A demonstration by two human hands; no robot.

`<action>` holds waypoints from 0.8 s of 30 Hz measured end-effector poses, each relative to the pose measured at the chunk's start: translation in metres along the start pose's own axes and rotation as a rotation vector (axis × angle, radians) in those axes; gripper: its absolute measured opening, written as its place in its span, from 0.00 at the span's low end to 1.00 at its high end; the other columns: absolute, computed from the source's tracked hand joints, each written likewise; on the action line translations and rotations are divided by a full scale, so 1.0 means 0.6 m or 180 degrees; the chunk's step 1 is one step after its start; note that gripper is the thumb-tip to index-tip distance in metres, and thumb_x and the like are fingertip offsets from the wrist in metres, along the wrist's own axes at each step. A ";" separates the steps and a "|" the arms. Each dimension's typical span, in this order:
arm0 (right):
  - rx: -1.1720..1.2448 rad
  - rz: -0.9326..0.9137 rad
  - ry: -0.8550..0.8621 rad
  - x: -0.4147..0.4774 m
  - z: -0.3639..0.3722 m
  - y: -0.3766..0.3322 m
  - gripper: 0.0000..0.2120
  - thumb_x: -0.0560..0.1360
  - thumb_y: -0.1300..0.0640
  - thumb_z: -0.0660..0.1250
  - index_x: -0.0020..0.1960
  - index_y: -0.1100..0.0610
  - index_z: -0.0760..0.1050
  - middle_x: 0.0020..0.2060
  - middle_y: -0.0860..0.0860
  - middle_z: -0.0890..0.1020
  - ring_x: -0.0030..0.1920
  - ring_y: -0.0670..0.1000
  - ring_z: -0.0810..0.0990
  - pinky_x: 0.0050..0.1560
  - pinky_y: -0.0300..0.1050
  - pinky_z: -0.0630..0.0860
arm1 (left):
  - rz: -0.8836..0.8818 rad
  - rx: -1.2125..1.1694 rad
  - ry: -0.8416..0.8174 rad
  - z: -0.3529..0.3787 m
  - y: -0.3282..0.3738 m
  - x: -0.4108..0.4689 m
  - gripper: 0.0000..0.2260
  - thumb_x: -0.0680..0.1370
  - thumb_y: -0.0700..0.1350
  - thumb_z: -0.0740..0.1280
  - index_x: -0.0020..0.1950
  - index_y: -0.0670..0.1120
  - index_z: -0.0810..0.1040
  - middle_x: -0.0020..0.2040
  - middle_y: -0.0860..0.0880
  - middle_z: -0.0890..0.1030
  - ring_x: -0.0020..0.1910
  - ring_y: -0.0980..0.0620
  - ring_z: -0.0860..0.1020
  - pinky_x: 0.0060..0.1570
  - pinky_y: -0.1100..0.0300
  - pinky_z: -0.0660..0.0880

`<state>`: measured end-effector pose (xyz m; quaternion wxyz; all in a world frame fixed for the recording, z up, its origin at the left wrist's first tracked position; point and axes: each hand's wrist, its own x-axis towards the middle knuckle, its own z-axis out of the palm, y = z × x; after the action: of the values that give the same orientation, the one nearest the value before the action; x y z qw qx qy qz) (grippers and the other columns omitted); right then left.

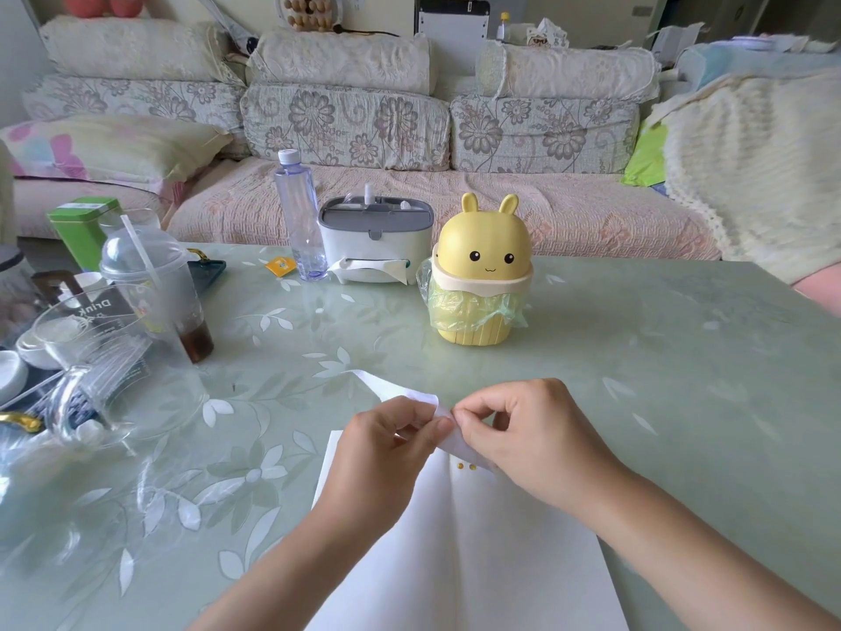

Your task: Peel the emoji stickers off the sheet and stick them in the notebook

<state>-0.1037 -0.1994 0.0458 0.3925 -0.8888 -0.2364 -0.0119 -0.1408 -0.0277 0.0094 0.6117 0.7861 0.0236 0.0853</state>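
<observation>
Two hands over table (637, 357): left hand (387, 453) and right hand (532, 430) fingers both pinching one white sticker sheet (400, 389) above open notebook (478, 539). Two yellow stickers (466, 467) on page. One yellow bin (478, 275), green bag inside.

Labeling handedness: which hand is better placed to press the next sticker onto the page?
Right, probably. The right hand pinches at the edge of the sticker sheet, just above two stickers already on the notebook page. The left hand steadies the sheet.

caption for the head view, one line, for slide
Both hands, left hand and right hand, pinch a white sticker sheet above an open notebook bearing two yellow stickers.
</observation>
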 end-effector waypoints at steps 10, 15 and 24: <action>0.0275 0.0153 0.0132 0.000 0.005 0.005 0.07 0.77 0.54 0.70 0.41 0.49 0.82 0.23 0.38 0.76 0.23 0.44 0.69 0.28 0.35 0.67 | -0.0068 -0.0206 -0.0207 -0.003 0.003 -0.003 0.08 0.81 0.44 0.68 0.43 0.45 0.82 0.32 0.57 0.77 0.34 0.59 0.73 0.39 0.68 0.70; 0.0415 0.0221 0.0133 -0.002 0.005 0.003 0.02 0.75 0.53 0.73 0.44 0.47 0.84 0.24 0.33 0.76 0.24 0.45 0.71 0.29 0.35 0.68 | -0.0049 -0.0127 -0.0239 -0.011 0.001 -0.005 0.09 0.81 0.45 0.68 0.41 0.51 0.82 0.34 0.53 0.78 0.36 0.57 0.74 0.43 0.63 0.71; -0.0002 0.0280 -0.0185 0.007 0.031 0.013 0.07 0.78 0.52 0.68 0.41 0.48 0.78 0.28 0.32 0.77 0.26 0.45 0.73 0.31 0.37 0.70 | 0.0059 0.0879 0.0050 -0.020 -0.007 -0.010 0.03 0.77 0.51 0.70 0.49 0.57 0.78 0.43 0.61 0.79 0.41 0.60 0.76 0.39 0.70 0.70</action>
<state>-0.0994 -0.1890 0.0284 0.3853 -0.8984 -0.2084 0.0311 -0.1483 -0.0160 0.0075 0.4966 0.8623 0.0327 0.0930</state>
